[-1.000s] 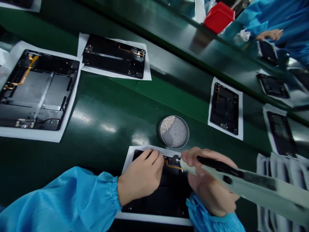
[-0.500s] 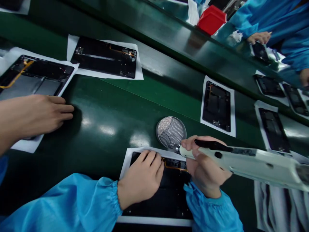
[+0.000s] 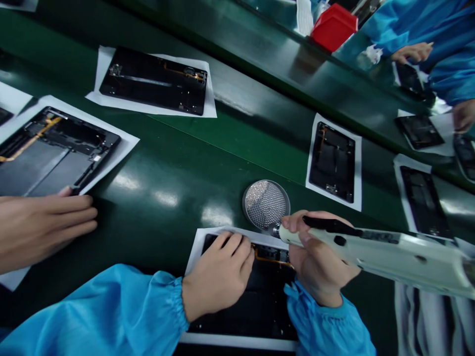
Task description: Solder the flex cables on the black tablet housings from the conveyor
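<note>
A pale electric screwdriver [image 3: 393, 259] with a black lever is gripped in my right hand [image 3: 322, 262]. Its metal tip end meets the near edge of a round metal screw dish [image 3: 266, 203], whose dimpled plate has small screws bunched on its left side. My left hand [image 3: 222, 277] lies palm down on an opened black tablet housing [image 3: 256, 309], fingers slightly bent and holding nothing visible. White paper [image 3: 241, 340] lies beneath that housing, and an orange ribbon cable [image 3: 272, 259] runs near its upper edge, between my hands.
At left, another person's hand [image 3: 48, 225] touches a tablet housing [image 3: 74, 148]. More housings on paper [image 3: 156, 81] lie farther back and right [image 3: 332, 160]. A red bin [image 3: 334, 27] and a co-worker's blue sleeves [image 3: 438, 44] are across the bench. Whitish strips [image 3: 430, 321] hang lower right.
The neighbouring person's hand and tablet housing at left have shifted toward me, with the housing turned. Across the bench, a co-worker's hand has moved at a housing. My hands keep their places.
</note>
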Demonstrator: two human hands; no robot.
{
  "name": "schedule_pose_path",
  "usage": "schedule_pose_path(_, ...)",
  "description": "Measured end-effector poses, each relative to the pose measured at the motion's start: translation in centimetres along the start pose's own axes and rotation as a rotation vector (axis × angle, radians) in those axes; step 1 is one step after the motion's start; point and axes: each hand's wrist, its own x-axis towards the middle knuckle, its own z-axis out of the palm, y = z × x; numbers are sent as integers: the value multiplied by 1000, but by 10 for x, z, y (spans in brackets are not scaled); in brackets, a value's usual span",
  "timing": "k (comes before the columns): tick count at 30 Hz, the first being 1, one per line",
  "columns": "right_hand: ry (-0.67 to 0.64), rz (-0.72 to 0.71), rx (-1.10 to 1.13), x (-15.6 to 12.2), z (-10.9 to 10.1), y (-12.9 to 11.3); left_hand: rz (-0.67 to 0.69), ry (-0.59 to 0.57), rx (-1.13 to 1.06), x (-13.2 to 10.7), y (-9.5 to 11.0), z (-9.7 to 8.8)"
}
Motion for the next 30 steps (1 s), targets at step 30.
schedule_pose_path(30,-291,152,26,-26,4,-27,-50,-51,-160,0,-4,-5)
